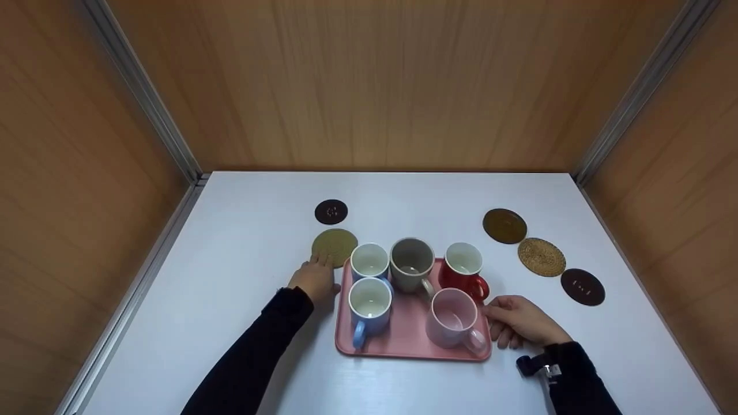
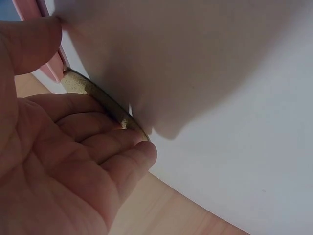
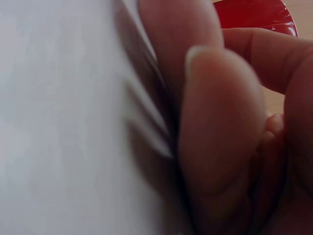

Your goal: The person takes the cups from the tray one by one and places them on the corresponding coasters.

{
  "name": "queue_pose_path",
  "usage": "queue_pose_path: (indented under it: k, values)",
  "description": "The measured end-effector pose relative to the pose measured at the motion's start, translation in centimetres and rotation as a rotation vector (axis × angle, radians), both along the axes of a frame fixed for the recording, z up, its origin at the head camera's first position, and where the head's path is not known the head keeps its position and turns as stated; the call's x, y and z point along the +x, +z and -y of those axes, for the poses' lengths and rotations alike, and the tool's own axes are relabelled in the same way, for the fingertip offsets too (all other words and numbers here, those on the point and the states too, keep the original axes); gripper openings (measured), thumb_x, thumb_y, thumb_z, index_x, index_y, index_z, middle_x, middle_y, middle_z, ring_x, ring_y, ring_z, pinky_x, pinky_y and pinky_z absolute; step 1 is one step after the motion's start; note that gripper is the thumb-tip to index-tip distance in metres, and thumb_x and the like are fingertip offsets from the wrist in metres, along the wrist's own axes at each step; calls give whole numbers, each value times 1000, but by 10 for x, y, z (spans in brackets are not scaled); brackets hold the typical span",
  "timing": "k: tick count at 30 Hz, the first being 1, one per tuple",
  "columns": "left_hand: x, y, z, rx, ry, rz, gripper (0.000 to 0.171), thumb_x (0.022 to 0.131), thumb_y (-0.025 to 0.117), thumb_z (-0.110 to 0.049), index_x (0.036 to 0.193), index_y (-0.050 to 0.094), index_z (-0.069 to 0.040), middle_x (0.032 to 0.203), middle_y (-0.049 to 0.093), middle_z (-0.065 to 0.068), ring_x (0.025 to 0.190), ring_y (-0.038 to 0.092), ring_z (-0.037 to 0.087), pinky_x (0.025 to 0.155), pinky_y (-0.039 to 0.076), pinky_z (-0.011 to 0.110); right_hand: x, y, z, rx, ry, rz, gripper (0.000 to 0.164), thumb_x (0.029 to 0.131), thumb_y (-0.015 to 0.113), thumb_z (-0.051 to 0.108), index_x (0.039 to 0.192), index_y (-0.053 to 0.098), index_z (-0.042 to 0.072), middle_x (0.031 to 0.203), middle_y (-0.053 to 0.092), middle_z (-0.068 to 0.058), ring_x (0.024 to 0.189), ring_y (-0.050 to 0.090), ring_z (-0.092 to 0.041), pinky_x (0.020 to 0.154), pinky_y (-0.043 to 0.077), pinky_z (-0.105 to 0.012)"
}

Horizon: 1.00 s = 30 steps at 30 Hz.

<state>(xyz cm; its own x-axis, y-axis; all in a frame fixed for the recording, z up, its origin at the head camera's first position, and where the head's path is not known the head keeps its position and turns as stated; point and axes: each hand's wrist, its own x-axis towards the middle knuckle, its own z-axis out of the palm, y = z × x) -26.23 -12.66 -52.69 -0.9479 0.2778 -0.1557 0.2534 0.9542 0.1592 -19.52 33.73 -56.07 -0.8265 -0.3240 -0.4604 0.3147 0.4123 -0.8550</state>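
Carrying five mugs [image 1: 406,281], the tray [image 1: 406,333] on the bench [image 1: 426,387] should be heavy and stiff, best taken by both short rims. The mugs look like glazed ceramic: smooth, breakable, better held by their handles. The green coaster [image 1: 337,242] seems light and thin, to be taken by its edge. Nearer, the right hand [image 1: 524,320] is at the tray's right rim with bent fingers; whether they pinch it, I cannot tell. Farther, beside the tray's left rim, the left hand [image 1: 314,281] touches the green coaster with nearly straight fingers, thumb apart, gripping nothing.
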Motion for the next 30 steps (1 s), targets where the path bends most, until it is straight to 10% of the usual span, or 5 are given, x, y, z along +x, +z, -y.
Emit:
queue_pose_path:
  k: [30]
  values:
    - [1, -5, -1, 36, 10, -62, 71, 95, 80, -30, 145, 55, 14, 153, 54, 34, 147, 50, 50, 117, 47, 61, 1, 1, 2, -21, -14, 3, 42, 105, 67, 45, 104, 65, 3, 70, 68, -1, 53, 63, -10, 48, 48, -21]
